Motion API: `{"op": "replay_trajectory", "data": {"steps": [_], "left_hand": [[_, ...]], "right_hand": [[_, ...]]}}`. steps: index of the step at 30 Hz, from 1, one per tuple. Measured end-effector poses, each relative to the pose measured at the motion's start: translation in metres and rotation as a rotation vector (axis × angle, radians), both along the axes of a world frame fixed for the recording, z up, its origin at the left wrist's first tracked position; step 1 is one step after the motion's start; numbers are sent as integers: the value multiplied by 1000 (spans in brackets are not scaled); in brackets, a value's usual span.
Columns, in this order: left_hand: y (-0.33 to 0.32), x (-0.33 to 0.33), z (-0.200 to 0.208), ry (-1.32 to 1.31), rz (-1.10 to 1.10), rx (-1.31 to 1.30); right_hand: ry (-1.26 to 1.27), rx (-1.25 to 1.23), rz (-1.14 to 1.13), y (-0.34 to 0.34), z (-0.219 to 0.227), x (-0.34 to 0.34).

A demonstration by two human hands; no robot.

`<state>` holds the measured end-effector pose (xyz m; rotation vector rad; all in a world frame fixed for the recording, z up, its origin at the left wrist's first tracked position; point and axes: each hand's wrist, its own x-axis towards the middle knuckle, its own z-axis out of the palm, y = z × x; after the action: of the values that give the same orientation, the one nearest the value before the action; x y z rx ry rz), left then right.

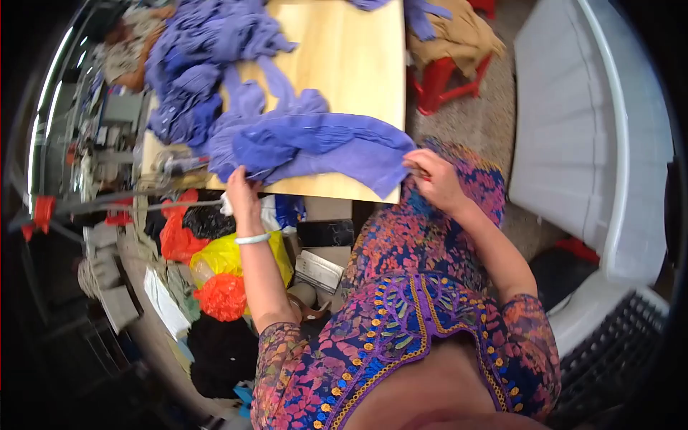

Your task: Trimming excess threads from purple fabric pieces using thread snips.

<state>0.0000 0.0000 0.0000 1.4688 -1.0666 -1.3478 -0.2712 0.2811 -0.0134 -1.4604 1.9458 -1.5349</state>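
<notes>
A purple knit garment (322,147) lies stretched sideways along the near edge of a pale wooden tabletop (344,64). At its left part my left hand (244,192) is closed on the lower edge of the cloth. My right hand (436,183) pinches the garment's right end, just past the table's corner. Something small and dark shows between the right fingers, too small to name. Folds and narrow strips of the same cloth run from the garment toward a heap of purple garments (208,43) at the far left of the table.
A red stool (444,89) bearing brown cloth (459,36) stands beyond the table's right side. Farther right is a large whitish tub (566,122). Below the table's left lie a yellow plastic bag (229,258), red bags (221,295) and black cloth (222,355).
</notes>
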Motion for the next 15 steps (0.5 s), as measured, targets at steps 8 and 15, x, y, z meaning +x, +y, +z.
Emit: {"op": "replay_trajectory", "data": {"steps": [8, 15], "left_hand": [[26, -41, 68, -306, -181, -729], [100, -88, 125, -240, -604, -752]], "right_hand": [[-58, -34, 107, -44, 81, -8], [-53, -167, 273, -85, 136, 10]]}}
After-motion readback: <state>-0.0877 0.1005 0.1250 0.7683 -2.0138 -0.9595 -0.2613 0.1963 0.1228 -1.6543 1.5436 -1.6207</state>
